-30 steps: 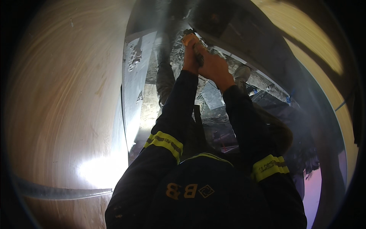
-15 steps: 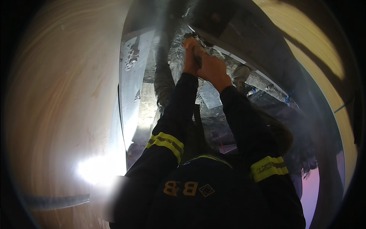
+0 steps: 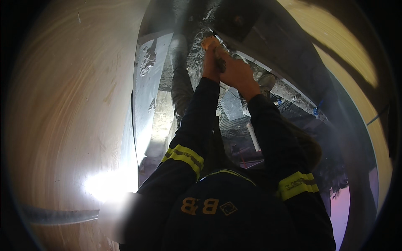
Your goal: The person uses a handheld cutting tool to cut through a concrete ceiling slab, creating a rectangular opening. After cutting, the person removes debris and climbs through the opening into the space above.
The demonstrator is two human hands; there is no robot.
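Both my arms stretch up to the top middle, in dark sleeves with yellow reflective bands. My left hand (image 3: 210, 63) is closed around a tool with an orange end (image 3: 209, 42); its exact kind is hidden by my fingers. My right hand (image 3: 239, 76) is closed on the tool's dark rear part (image 3: 220, 62), just behind and right of the left. The tool's far end is against or close to a rough, grey, crusted surface (image 3: 196, 52) beside a long metal edge. Where they meet is too dark to make out.
A large curved tan wall (image 3: 67, 108) fills the left, with a glaring lamp (image 3: 111, 184) low beside it. A grey-clad leg (image 3: 181, 88) stands left of my hands. Below them lie dark mesh (image 3: 230, 122) and a pale tube (image 3: 253, 137). A curved yellowish wall (image 3: 347, 71) bounds the right.
My hands and forearms have shifted slightly right, still closed on the tool. The pale tube below my right hand now shows more plainly.
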